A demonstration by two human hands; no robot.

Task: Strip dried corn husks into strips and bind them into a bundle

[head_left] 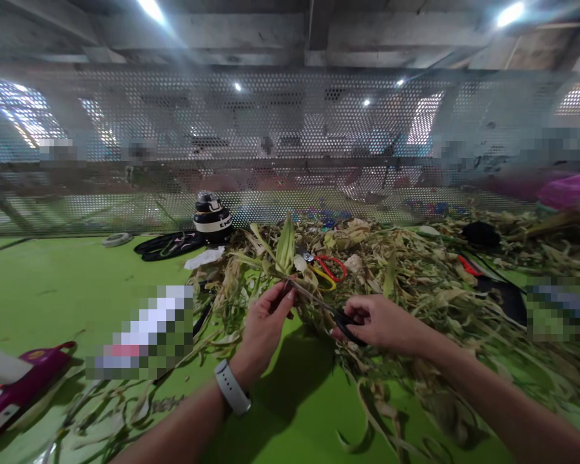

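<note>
My left hand (269, 318), with a pale band at the wrist, pinches the base of a green leafy piece (286, 246) that stands upright. My right hand (367, 320) has its fingers round the black handles of a pair of scissors (350, 327). Their metal blades point left and reach the fingertips of my left hand. Just beyond my hands, a second pair of scissors with red and yellow handles (329, 269) lies on the heap of dry leaves (415, 270).
The green table (43, 277) carries a black jar (213, 220), a black cord bundle (167, 245), a tape roll (116, 239), and a magenta tool (24, 380) at the left. A black pouch (502, 299) lies right. A perforated screen (280, 129) stands behind.
</note>
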